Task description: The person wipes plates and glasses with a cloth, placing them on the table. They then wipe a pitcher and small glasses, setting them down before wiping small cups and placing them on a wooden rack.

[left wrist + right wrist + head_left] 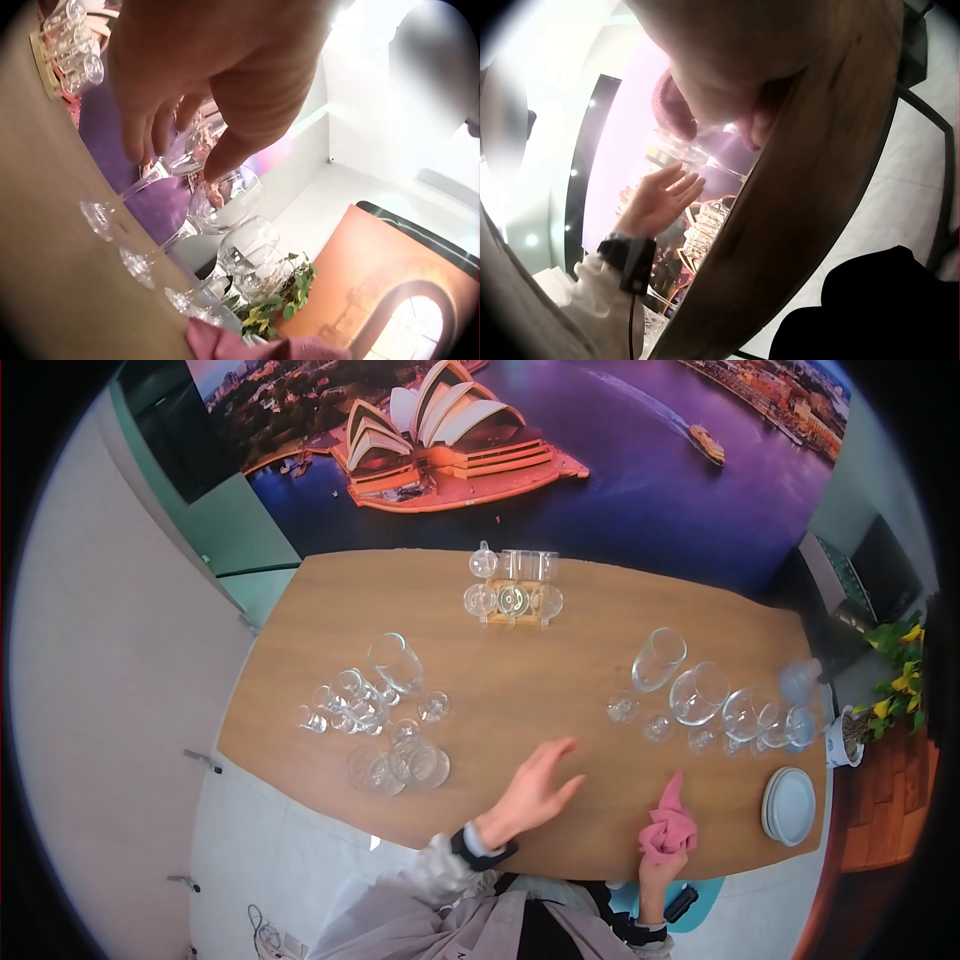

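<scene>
A pink cloth [668,828], bunched up, is gripped by my right hand [660,870] at the table's front edge. In the right wrist view some of the cloth [673,109] shows beside the right hand [735,67]. My left hand [530,795] hangs over the middle front of the table with its fingers extended and nothing in them. The left wrist view shows the left hand [217,75] with stemmed glasses [225,202] beyond its fingers and the pink cloth [262,346] at the bottom.
Upright glasses [700,694] stand at the right, near stacked white plates [790,807] and a potted plant [848,735]. More glasses [396,664] are grouped at the left. Glass cups [513,600] sit with a wooden rack at the back centre.
</scene>
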The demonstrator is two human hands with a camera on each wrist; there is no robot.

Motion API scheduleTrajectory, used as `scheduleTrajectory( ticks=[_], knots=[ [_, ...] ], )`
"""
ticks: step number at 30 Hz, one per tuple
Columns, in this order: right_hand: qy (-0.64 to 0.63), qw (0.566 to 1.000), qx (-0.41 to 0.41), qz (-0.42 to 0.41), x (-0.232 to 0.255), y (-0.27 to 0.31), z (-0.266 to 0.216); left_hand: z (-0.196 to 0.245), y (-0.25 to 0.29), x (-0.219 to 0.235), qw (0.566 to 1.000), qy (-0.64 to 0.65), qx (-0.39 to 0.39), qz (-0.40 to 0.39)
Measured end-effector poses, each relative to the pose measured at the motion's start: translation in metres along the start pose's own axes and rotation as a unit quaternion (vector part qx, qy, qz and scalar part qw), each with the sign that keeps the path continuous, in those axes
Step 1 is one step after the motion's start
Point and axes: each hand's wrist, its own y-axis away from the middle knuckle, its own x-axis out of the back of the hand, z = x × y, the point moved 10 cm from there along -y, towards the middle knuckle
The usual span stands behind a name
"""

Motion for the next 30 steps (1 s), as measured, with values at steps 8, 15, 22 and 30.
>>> scheduleTrajectory(
  ticks=[8,15,22,30],
  knots=[
    [0.046,0.999,0.011,-0.006,0.0,-0.002,-0.003,0.003,0.1,0.146,0.977,-0.033,0.134,0.165],
    [0.081,0.995,0.054,-0.024,-0.006,-0.006,-0.031,0.089,0.018,0.231,0.947,-0.217,0.005,0.236],
    [0.117,0.99,0.082,-0.007,-0.003,-0.004,-0.041,0.048,-0.038,0.208,0.883,-0.439,0.051,0.161],
    [-0.081,0.985,-0.083,-0.131,-0.004,0.012,0.038,0.079,-0.045,0.184,0.898,-0.396,-0.033,0.187]
  ],
)
